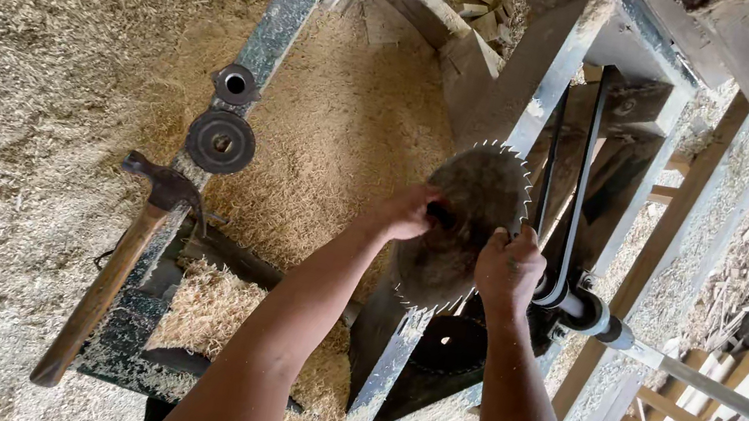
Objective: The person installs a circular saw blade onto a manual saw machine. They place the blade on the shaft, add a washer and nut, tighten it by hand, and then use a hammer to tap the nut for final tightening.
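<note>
Your left hand [406, 214]: fingers closed on the left side of the circular saw blade [468, 226], near its centre.
Your right hand [509, 267]: gripping the blade's right edge, just above the shaft [581, 311].
Saw blade: toothed disc, tilted, held between both hands over the metal frame [271, 41].
Hammer [116, 269]: wooden handle, lying on the frame's left rail.
Flange discs [225, 120]: two round pieces resting on the rail beyond the hammer.
Sawdust [338, 123]: heaped inside and around the frame.
</note>
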